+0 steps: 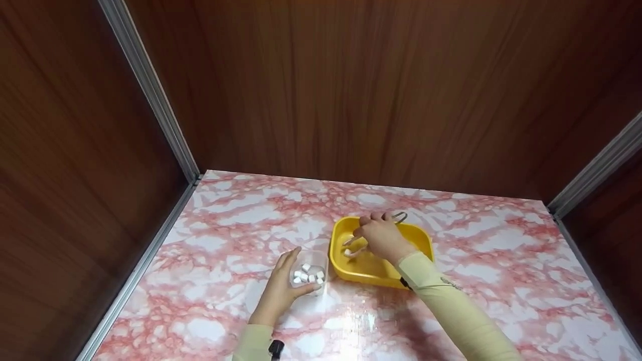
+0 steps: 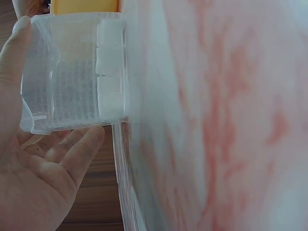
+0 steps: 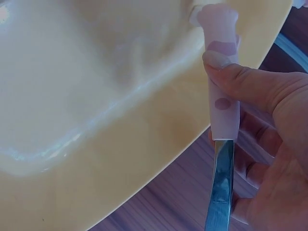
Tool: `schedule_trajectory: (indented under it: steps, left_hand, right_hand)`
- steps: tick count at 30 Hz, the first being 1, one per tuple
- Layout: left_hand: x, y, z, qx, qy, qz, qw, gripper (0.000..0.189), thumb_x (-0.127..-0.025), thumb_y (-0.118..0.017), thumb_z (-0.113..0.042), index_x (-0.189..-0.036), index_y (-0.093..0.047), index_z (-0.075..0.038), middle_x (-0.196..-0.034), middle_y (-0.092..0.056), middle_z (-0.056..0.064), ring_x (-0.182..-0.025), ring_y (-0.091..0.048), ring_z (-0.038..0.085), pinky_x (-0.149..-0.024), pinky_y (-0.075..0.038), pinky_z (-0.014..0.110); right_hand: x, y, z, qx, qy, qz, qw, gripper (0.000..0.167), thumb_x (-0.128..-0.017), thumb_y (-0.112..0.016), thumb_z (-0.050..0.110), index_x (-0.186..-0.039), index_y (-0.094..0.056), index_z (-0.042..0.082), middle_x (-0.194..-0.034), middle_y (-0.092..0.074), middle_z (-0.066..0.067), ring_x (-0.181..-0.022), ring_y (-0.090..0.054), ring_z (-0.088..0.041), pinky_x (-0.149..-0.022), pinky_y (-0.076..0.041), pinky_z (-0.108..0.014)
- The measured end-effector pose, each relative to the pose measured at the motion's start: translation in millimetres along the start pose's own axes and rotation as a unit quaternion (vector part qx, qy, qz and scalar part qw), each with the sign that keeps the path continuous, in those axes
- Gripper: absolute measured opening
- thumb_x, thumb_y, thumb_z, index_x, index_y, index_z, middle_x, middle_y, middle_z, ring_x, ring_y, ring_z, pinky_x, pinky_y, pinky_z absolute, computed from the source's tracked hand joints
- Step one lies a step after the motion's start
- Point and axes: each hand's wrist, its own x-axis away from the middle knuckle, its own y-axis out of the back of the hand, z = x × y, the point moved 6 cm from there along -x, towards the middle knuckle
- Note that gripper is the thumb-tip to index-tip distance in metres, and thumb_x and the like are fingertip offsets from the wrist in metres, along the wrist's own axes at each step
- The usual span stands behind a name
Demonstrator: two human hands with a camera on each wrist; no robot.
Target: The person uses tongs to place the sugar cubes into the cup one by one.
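My right hand [image 1: 383, 238] pinches a pair of tongs [image 3: 223, 115] over the yellow basin. The tongs have a metal bend at the back and pink spotted arms. Their tips point down and left into the basin [image 1: 424, 240], right at a white cube [image 1: 347, 252]. In the right wrist view, my thumb presses on one pink arm. To the left, my left hand [image 1: 279, 288] holds a clear plastic container [image 2: 72, 72] between thumb and fingers, upright on the table. Several white cubes [image 2: 110, 96] lie on its bottom.
The pink-and-white marbled table [image 1: 225, 215] carries everything. Dark wood panels [image 1: 321, 90] stand behind and at both sides, with metal strips [image 1: 150, 85] at the corners. The clear container stands close beside the basin's left wall.
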Motion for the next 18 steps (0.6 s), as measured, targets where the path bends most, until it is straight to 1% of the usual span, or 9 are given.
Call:
schedule_trajectory:
  steps: [8,18]
  left_hand:
    - [-0.7,-0.1,1.3,0.002,-0.002,-0.002,1.0000,0.099,-0.068,-0.079,-0.053,-0.150,-0.032,-0.022,-0.146,-0.036,0.005,-0.134,-0.033,0.030,-0.108,-0.031,0.048]
    - [-0.8,0.1,1.9,0.000,0.002,0.001,1.0000,0.099,-0.067,-0.079,-0.054,-0.150,-0.032,-0.022,-0.146,-0.035,0.004,-0.133,-0.034,0.029,-0.107,-0.032,0.048]
  right_hand:
    - [-2.7,-3.1,4.5,0.005,0.010,-0.005,0.9999,0.033,-0.068,-0.087,0.021,-0.100,-0.077,0.021,-0.090,-0.060,-0.002,-0.085,-0.048,-0.028,-0.075,-0.037,-0.050]
    - [-2.1,-6.4,5.7,0.011,0.018,-0.010,0.9997,0.034,-0.066,-0.088,0.019,-0.099,-0.078,0.021,-0.088,-0.059,-0.001,-0.085,-0.050,-0.029,-0.074,-0.039,-0.050]
